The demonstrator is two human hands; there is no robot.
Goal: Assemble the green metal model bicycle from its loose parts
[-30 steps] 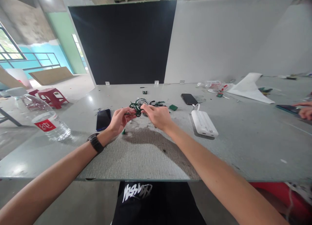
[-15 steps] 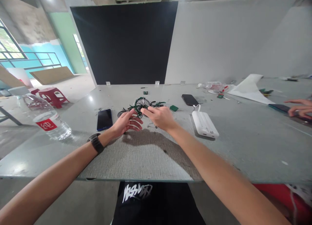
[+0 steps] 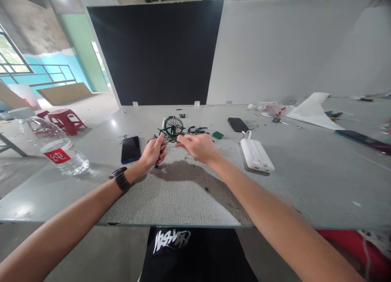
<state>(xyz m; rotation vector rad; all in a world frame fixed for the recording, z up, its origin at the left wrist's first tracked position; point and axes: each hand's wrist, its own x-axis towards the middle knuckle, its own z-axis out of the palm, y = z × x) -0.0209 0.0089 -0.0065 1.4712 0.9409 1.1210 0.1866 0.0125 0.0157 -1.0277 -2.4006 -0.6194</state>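
A small dark green model bicycle [image 3: 173, 126] is held up over the table, with a spoked wheel facing me. My left hand [image 3: 155, 150] is closed around its left side, thumb on top and fingers curled under. At its lower right, the thumb and fingers of my right hand [image 3: 198, 146] are pinched together against it. Whatever small part sits between those fingertips is hidden. Just behind my right hand lie thin dark green pieces [image 3: 198, 130] on the table. A flat green block [image 3: 218, 135] is to their right.
A water bottle [image 3: 58, 147] stands at the left, beside a dark phone [image 3: 131, 149]. On the right are a black phone [image 3: 238, 124], a white power bank [image 3: 256, 155], another phone [image 3: 366, 140] and a white wing-shaped piece [image 3: 314, 113]. A black panel [image 3: 159, 53] rises behind the table.
My left fingers have curled shut from a spread pose. The bicycle has turned and its wheel has risen slightly leftward. Another person's hand has left the view at the right edge.
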